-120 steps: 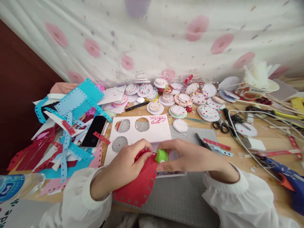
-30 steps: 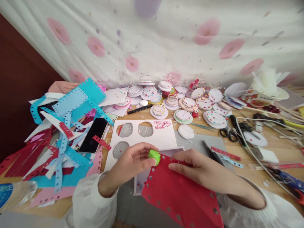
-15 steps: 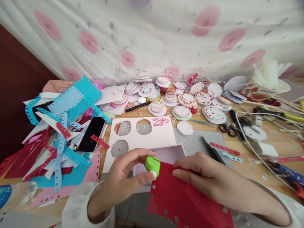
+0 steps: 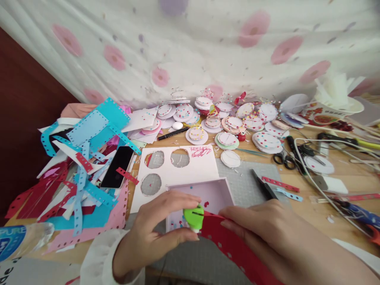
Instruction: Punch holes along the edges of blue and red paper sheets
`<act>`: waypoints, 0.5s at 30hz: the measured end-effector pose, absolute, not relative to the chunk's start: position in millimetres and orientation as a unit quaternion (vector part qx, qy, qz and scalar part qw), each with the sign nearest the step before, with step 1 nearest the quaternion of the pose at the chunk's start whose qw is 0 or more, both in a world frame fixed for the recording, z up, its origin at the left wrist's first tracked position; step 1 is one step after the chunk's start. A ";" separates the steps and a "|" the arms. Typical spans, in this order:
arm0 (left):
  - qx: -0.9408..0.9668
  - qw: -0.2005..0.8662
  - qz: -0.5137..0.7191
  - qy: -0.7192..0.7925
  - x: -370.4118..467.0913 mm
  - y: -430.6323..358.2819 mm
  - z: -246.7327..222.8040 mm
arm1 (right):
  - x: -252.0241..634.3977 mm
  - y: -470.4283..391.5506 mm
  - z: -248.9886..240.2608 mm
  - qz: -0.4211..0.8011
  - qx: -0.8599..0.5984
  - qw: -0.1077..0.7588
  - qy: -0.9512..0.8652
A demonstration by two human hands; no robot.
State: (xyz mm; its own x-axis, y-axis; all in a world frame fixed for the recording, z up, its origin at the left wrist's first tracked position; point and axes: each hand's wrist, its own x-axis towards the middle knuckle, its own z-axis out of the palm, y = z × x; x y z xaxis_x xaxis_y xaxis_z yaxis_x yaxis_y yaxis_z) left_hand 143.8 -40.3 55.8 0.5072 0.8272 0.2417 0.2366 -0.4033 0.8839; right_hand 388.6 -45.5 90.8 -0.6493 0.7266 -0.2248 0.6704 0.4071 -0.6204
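A small green craft punch (image 4: 193, 217) with a white button sits between the thumb and fingers of my left hand (image 4: 158, 221). My right hand (image 4: 261, 225) pinches a sheet of red paper (image 4: 228, 237), whose edge meets the punch's slot. Flower-shaped holes run along the paper's border. Just beneath both hands is a shallow white box (image 4: 213, 189), with small red and blue cut-out bits lying in it. Part of the box is hidden by my hands and the paper.
White card with round cut-outs (image 4: 204, 168) lies behind the box. Left are a phone (image 4: 117, 168), punched paper strips (image 4: 78, 194) and a plastic bottle (image 4: 28, 239). Decorated paper discs (image 4: 227, 140) line the back. Right are scissors (image 4: 284, 159), a cutter knife (image 4: 263, 184) and a white cable (image 4: 308, 174).
The punch has turned so its slot faces me more, and it sits slightly lower. The red paper has tilted and swung down to the right with my right hand. More of the box's inside shows.
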 end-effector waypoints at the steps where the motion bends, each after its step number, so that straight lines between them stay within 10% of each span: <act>1: 0.762 0.419 0.361 0.337 145.8 -40.1 55.4 | 388.6 -46.4 90.8 0.327 -0.419 0.039 -0.846; 15: 0.705 0.476 0.384 0.359 151.4 -44.4 51.7 | 396.9 -47.5 98.3 0.302 -0.412 0.057 -0.858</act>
